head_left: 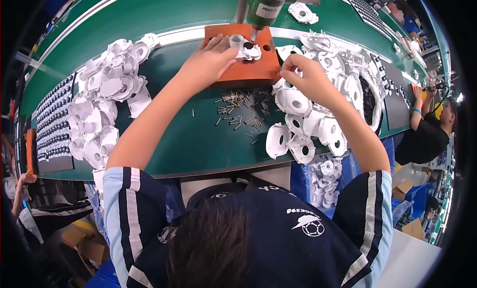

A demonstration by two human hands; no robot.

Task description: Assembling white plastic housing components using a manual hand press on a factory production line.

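Observation:
On the orange fixture block [243,72] lies a white plastic housing [252,53] with a round collar and a black round piece in it. My left hand [211,59] grips this housing from its left side, thumb along the near edge. Just above the block's right part, the tip of a green power driver [263,7] points down close to the housing. My right hand [303,74] hovers by the block's right edge, in front of white parts. Its thumb and forefinger are pinched together; whatever is between them is too small to make out.
Loose screws [243,107] lie scattered on the green table [198,151] before the block. White plastic parts are heaped left [112,77] and right [323,124]. A tray of small black pieces [54,116] stands far left. Another person [430,124] works at the right.

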